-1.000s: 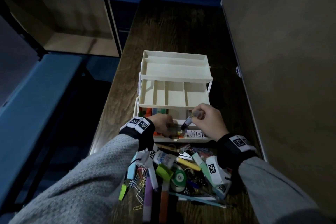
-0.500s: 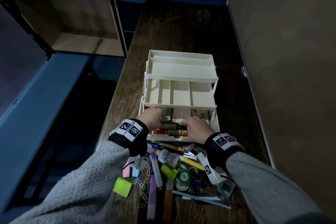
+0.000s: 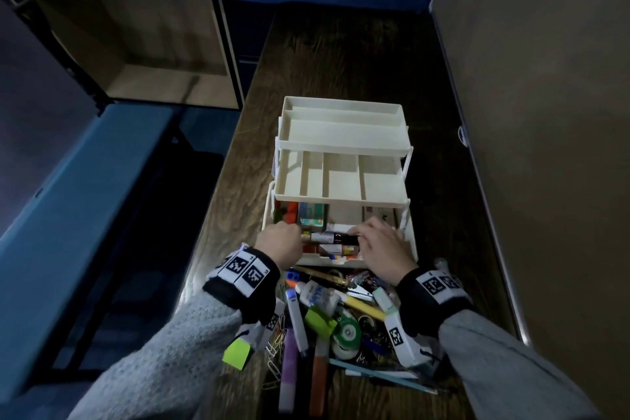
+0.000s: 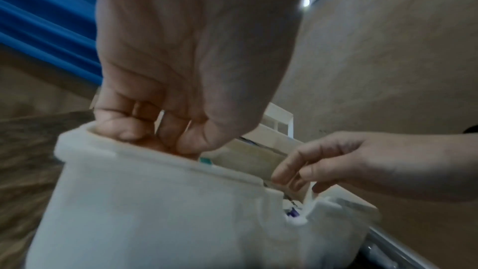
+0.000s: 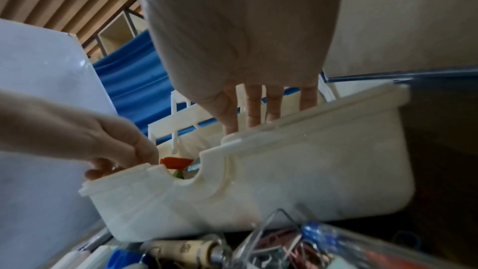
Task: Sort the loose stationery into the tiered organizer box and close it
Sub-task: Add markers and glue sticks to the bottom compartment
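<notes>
Roughly midway, by the look of it. Box (image 3: 341, 181) open on the desk (image 3: 341, 61), both upper trays bare; bottom bin partly filled with markers and cartons. Left hand (image 3: 281, 244) and right hand (image 3: 381, 249) inside that bin, fingers curled at either end of a dark marker (image 3: 332, 237) lying crosswise; firm grip or mere touch, cannot tell. Nearer than the box, a big pile (image 3: 327, 314) unsorted: glue, tape, clips, highlighters. Closing not yet begun.

Open gap into bottom bin (image 3: 410, 242) under overhanging divided tray (image 3: 341, 196); stationery heap (image 3: 327, 310) crowding near side.
</notes>
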The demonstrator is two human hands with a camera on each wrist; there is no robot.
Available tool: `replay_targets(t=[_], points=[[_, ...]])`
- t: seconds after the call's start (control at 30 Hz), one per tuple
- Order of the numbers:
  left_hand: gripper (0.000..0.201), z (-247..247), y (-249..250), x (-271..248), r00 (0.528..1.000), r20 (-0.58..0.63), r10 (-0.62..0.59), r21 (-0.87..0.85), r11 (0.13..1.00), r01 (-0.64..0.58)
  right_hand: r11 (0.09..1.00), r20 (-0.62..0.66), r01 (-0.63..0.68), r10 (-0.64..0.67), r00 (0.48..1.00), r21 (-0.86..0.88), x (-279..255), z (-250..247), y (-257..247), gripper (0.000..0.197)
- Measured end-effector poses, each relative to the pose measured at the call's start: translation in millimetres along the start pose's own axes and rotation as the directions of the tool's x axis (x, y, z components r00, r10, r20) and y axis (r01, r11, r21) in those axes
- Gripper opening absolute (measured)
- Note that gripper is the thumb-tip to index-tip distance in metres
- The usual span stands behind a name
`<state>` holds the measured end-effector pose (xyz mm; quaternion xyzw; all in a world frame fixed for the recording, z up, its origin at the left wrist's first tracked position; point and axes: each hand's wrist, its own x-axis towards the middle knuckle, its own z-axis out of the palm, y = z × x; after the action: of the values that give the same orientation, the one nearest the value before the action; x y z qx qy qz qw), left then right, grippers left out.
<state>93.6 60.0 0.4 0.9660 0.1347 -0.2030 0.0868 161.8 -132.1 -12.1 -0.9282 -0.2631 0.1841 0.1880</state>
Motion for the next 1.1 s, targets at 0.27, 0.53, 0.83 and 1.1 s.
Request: replay_targets(t=[0.27,0.53,0.83,1.1], points=[[0.039,10,22,-3,0.983,0.167,-0.075,-0.129,0.987,0.098,0.997,-0.082,0.035,-0.029,0.996,0.069,-27,0,11,0.027],[0.033,17,13,0,0.992,0.004,-0.13,-0.248,0.96,0.127,0.994,-0.11,0.008,0.004,0.994,0.106,-44,-8,24,0.027],[0.034,19,17,-6,0.995,-0.055,-0.078,-0.208,0.976,0.065,0.992,-0.243,0.038,-0.008,0.97,0.118,-61,-13,29,0.028],[0.02,22,10,-54,0.817,-0.543,0.194,-0.208,0.912,-0.355,0.979,-0.416,0.006,0.082,0.906,0.206,-88,-5,44,0.025]])
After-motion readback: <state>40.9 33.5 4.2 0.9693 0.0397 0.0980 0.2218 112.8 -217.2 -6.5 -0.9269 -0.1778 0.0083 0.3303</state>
